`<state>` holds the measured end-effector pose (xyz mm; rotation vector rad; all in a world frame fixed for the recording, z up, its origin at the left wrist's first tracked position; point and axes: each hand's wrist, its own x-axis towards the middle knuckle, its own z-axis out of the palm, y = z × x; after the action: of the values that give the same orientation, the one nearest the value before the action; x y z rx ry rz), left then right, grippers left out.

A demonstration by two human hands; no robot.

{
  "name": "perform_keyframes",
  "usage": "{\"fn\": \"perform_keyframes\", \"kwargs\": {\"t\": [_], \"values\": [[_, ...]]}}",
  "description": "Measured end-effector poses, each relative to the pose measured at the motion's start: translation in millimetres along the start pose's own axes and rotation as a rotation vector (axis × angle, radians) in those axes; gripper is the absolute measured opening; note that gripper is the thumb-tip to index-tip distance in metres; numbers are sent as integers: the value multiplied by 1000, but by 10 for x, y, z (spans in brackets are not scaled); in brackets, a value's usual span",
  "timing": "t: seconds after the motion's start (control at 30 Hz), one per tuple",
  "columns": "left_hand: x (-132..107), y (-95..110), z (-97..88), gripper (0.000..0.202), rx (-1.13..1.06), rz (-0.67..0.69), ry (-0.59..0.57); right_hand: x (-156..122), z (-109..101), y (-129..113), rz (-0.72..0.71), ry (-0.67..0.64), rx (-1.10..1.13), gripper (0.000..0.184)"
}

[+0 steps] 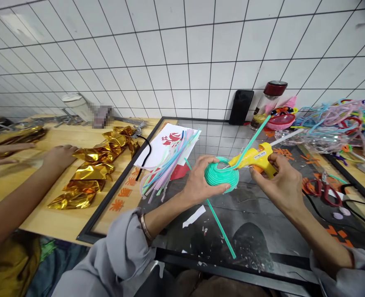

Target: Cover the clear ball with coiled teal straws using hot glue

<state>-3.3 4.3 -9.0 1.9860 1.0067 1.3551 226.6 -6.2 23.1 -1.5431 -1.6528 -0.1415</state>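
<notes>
My left hand (pixel 201 179) is closed around a round coil of teal pipe cleaner (pixel 221 175), held over a glossy dark board (pixel 263 222). A loose teal strand (pixel 221 225) trails from the coil toward me. My right hand (pixel 283 183) grips a yellow glue gun (pixel 256 157), whose nozzle touches the coil's upper right side. A white glue stick pokes out of the gun's back.
A bundle of pastel pipe cleaners (pixel 167 165) lies on white paper left of the coil. Gold foil pieces (pixel 92 169) lie on the wooden table beside another person's hand (pixel 57 156). Red scissors (pixel 321 189), a phone (pixel 241 107), a jar (pixel 269 101) and tangled pipe cleaners (pixel 346 117) sit on the right.
</notes>
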Motion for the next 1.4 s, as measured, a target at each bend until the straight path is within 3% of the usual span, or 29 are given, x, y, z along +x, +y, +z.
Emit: {"fn": "perform_keyframes", "kwargs": {"t": [0.53, 1.03, 1.23, 1.4], "values": [[-2, 16, -6, 64, 43, -12, -16, -103, -17, -139, 77, -53, 9, 39], [7, 42, -21, 65, 37, -64, -23, -142, 34, -165, 73, -8, 32, 43], [21, 50, -33, 63, 65, -105, -24, -129, 0, -208, 143, -38, 52, 41], [24, 44, -30, 63, 96, -101, -12, -57, -3, -102, 328, -53, 95, 43]]}}
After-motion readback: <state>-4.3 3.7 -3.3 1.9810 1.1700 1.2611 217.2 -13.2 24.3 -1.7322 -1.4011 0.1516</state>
